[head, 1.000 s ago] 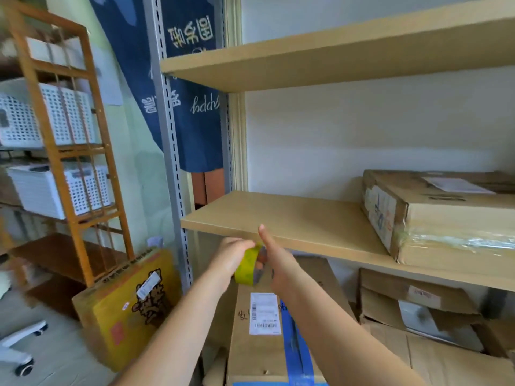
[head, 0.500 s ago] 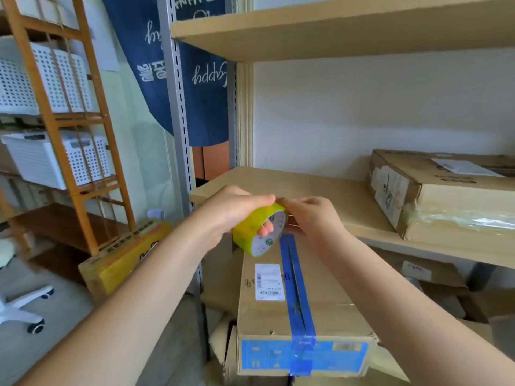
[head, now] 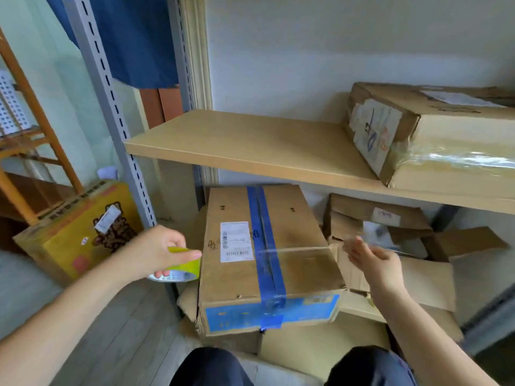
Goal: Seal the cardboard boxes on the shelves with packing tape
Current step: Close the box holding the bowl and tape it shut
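Note:
A brown cardboard box (head: 301,240) with a blue tape stripe and a white label sits under the lower shelf (head: 250,151). My left hand (head: 158,250) grips a yellow roll of clear packing tape (head: 181,266) just left of the box. A strip of clear tape (head: 295,250) stretches from the roll across the box top to my right hand (head: 373,260), which pinches the free end to the right of the box. Another taped box (head: 434,135) lies on the shelf at the right.
Opened cardboard boxes with loose flaps (head: 390,229) crowd the floor space right of the box. A yellow carton (head: 80,232) leans beside the grey shelf upright (head: 111,101) on the left. An orange wooden rack (head: 33,129) stands far left. My knees (head: 292,369) show at the bottom.
My view has tilted down. My hands have dropped and moved apart, the left with the roll going left and the right going right, drawing a tape strip across the box.

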A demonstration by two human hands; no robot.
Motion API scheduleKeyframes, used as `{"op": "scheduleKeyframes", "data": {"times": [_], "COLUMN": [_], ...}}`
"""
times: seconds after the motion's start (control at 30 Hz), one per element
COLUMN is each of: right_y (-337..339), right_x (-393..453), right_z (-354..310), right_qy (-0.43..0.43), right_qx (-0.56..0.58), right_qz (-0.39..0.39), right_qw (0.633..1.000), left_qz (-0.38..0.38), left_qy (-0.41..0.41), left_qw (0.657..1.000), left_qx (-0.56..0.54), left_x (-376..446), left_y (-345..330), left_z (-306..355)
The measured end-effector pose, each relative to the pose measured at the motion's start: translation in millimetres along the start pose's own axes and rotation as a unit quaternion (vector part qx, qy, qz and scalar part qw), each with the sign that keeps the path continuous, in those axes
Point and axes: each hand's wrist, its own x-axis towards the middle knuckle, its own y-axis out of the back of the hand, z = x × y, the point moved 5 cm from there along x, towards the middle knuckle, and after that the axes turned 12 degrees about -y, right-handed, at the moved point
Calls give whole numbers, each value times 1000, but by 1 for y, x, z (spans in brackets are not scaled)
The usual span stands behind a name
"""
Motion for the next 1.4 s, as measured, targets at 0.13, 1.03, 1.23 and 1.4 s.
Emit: {"op": "scheduleKeyframes", "data": {"times": [0.13, 1.03, 1.23, 1.4], "right_y": [-9, -34, -219, -248], "right_x": [27, 13, -103, -129], "right_z": [34, 34, 121, 165], "right_qy": [2, 164, 344, 411], "right_qx": [-109, -518, -653, -686], "right_qz": [38, 202, -135, -139], "right_qw": [993, 815, 662, 584], "left_qz": [12, -195, -257, -186], "left_qy": [32, 40, 66, 93], "left_qw": [999, 972, 964, 970], "left_qx": [41, -128, -26, -125], "left_x": [17, 49, 50, 26], "left_y": [-28, -66, -89, -127], "left_z": [-49, -115, -136, -170]}}
